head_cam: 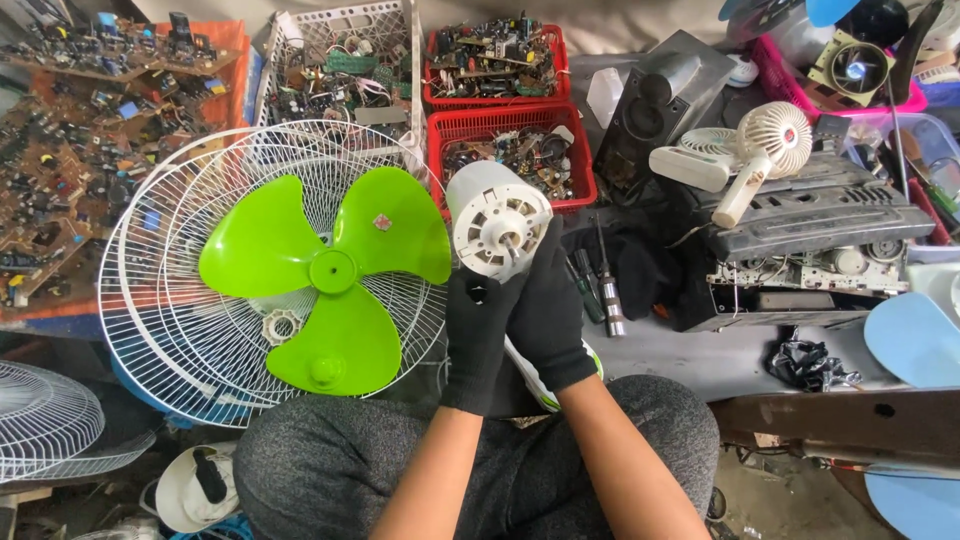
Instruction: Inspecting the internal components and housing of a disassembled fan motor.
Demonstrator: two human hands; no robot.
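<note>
Lying at nine o'clock from the hands, the white wire fan guard (pixel 180 300) is the largest thing nearby, and the green three-blade fan blade (pixel 330 275) rests loose on top of it. A knock from an elbow or knee could likely slide the blade off the guard, since nothing appears to fasten it.

Just at one o'clock from the blade, the white fan motor (pixel 497 220) is held up over the lap, its round face with the short shaft turned toward the camera. Both hands wear black gloves. The left hand (pixel 478 340) grips the motor from below, fingers closed around its underside; the right hand (pixel 548 315) wraps its right side, fingers curled on the housing. The motor looks heavy for its size and the glove cloth smooth, so it could slip and drop onto the knees or onto the guard wires, bending them. The bare shaft could also snag a glove.

At three o'clock, a dark-handled screwdriver (pixel 608 290) lies on the grey bench (pixel 700 355) near the edge. A careless sweep of the right forearm could roll it to the floor.
</note>
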